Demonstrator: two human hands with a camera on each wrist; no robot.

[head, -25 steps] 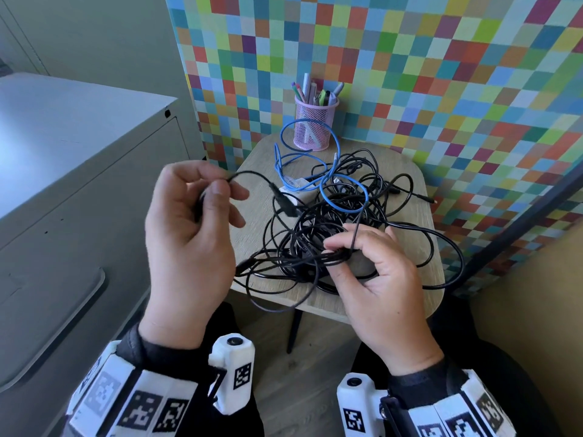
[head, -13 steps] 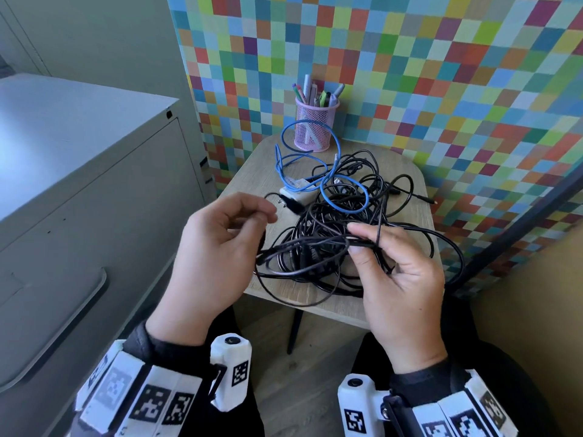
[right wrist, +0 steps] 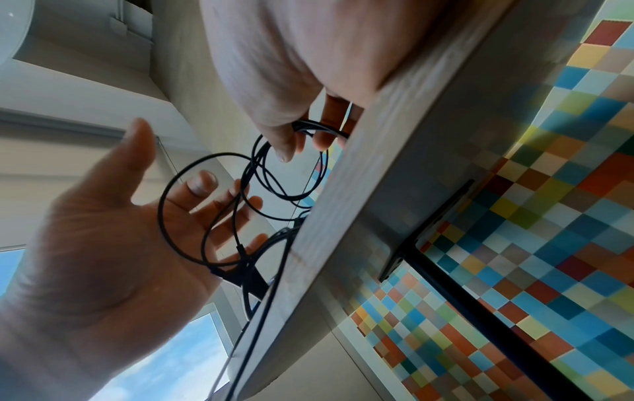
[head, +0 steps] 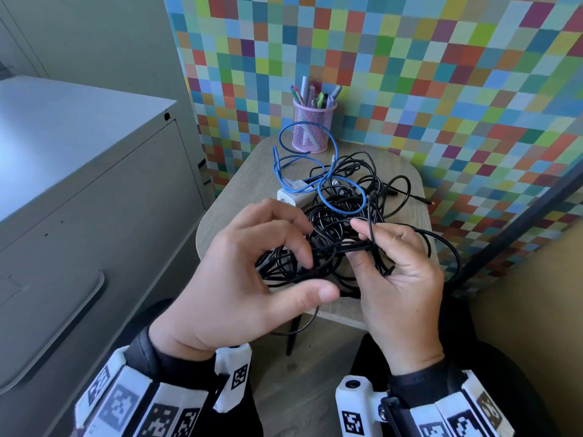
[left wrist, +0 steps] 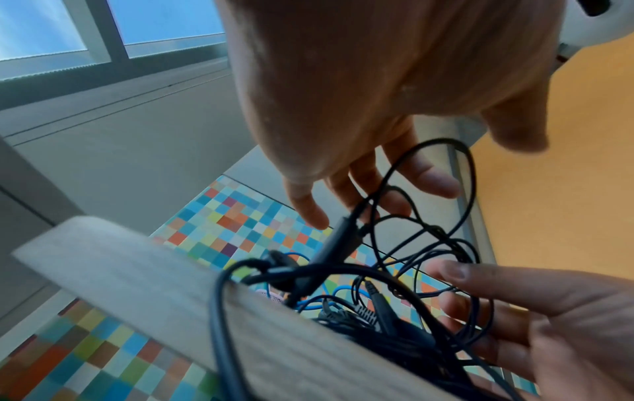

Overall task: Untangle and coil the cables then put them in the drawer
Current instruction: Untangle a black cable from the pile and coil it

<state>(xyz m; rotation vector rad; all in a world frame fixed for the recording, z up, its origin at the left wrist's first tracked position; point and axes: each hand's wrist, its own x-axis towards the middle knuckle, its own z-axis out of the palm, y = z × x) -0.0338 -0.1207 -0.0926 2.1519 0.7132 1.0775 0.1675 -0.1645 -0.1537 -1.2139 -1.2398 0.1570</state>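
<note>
Pink mesh pen cup (head: 312, 127) with markers at back of small wood table (head: 227, 203), against multicolour checkered wall (head: 441, 74). Grey cabinet (head: 79, 171) left of table. White charger block (head: 291, 197) on tabletop. Window (left wrist: 103, 27) in left wrist view.

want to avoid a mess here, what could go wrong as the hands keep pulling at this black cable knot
1. The right hand pinches a strand of the black cable tangle, which looks dense; pulling hard may tighten the knots.
2. The blue cable lies looped into the tangle and runs toward the pink pen cup, so a tug might drag or tip the cup.
3. Loops already hang over the small table's near edge; the pile and white charger could slide off.
</note>
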